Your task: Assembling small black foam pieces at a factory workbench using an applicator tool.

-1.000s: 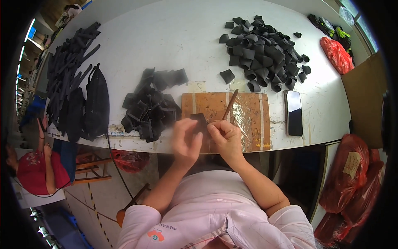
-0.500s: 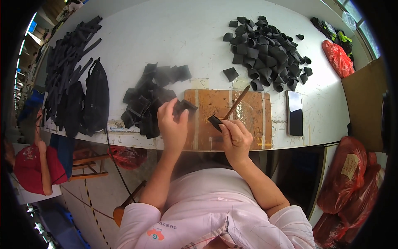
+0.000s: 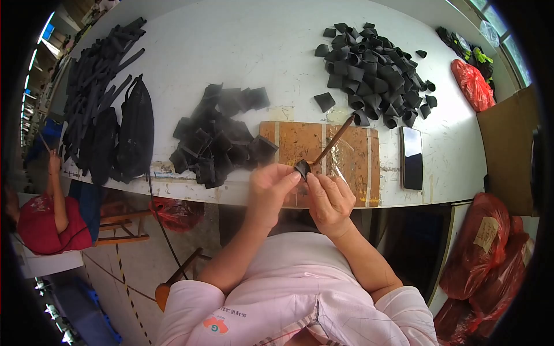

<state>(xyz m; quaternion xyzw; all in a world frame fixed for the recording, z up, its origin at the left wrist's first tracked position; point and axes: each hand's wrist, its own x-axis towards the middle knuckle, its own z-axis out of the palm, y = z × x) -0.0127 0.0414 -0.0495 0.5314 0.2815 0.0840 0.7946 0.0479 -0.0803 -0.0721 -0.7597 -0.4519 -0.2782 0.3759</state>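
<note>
Both hands meet over the near left part of a brown board (image 3: pixel 363 173) on the table edge. Between the fingertips of my left hand (image 3: pixel 270 190) and my right hand (image 3: pixel 332 202) is a small folded black fabric piece (image 3: pixel 302 168). A thin brown stick (image 3: pixel 336 138) slants up and right from my right hand; its lower end is hidden by the fingers. Left of the board lies a heap of flat black fabric pieces (image 3: pixel 216 135). Beyond the board, to the right, is a pile of black curled, tube-like pieces (image 3: pixel 375 72).
Long black strips (image 3: pixel 95 81) and a black pouch (image 3: pixel 135 130) lie at the left. A phone (image 3: pixel 411 158) rests right of the board. Red plastic bags (image 3: pixel 479 248) and a cardboard box (image 3: pixel 508 144) stand at the right. Another person in red (image 3: pixel 52 222) sits at far left.
My left hand has moved right from the heap of flat pieces to the black piece in my right hand, and now pinches it too. The right hand has hardly moved.
</note>
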